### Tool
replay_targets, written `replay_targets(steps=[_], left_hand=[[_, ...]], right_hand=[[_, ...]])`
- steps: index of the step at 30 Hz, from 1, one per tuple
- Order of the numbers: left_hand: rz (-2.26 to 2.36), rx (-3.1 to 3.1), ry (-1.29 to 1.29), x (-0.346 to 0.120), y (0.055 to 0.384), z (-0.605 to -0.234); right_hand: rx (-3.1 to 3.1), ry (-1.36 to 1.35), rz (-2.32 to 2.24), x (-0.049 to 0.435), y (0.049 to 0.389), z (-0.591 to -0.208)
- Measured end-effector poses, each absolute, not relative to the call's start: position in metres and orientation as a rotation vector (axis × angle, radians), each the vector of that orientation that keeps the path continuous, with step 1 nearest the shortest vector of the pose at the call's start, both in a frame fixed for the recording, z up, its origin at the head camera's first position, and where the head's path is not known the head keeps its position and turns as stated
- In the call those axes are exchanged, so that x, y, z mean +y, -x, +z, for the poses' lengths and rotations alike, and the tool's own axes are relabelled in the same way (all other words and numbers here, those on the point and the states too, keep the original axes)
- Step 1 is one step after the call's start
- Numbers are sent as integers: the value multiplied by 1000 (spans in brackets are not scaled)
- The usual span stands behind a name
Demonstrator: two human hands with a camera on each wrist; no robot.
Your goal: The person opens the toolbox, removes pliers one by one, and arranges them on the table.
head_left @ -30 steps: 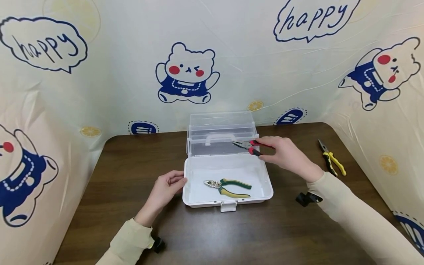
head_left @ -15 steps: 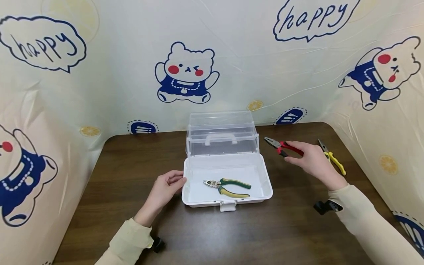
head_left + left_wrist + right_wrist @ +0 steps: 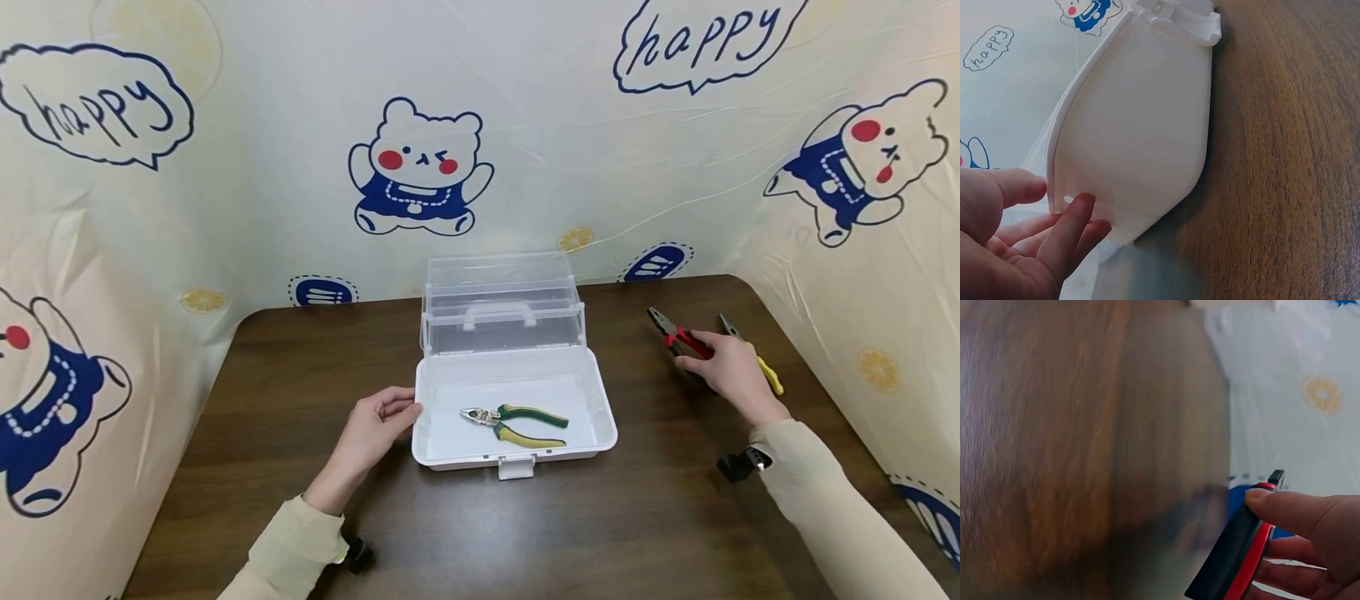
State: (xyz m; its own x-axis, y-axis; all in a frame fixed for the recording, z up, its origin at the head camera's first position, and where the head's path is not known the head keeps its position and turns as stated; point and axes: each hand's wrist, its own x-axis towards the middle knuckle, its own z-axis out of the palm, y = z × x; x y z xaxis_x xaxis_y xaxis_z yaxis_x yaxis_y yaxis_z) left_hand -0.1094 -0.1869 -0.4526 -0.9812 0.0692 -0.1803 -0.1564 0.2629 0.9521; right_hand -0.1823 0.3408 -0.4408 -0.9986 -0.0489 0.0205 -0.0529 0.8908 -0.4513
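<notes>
My left hand [image 3: 375, 429] holds the left side of a white toolbox [image 3: 442, 379]. In the left wrist view, its thumb is at the rim and its fingertips touch the outer wall [image 3: 1141, 112]. Inside the box lies a pair of green-and-yellow pliers [image 3: 534, 412], handles spread. My right hand [image 3: 731, 375] grips red-and-black pliers [image 3: 673, 335] by the handles, low over the right of the table, jaws toward the back left. The right wrist view shows the thumb on the black part of a handle [image 3: 1229, 550].
The toolbox's clear lid [image 3: 502, 336] stands raised at the back. Yellow-and-black long-nose pliers [image 3: 770, 379] lie near the table's right edge, partly hidden behind my right hand. A printed cloth [image 3: 300, 167] hangs behind the brown table [image 3: 300, 358].
My right hand has carried the red-and-black pliers from above the toolbox to the right and lowered them toward the table, beside the yellow-and-black pliers. My left hand has stayed in place.
</notes>
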Motion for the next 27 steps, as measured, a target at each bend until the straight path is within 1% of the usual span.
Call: replay_targets(steps=[7,11,27], left_hand=[[1797,2350,77,-187,109,-453],[1803,2347,73,-187,109,-453],[1802,2336,74,-188,109,-453]], right_hand=[[-3082,100,701,355,188,-451],[-3095,157,675,358,189,-456],[-3103,171,552,361,187,-465]])
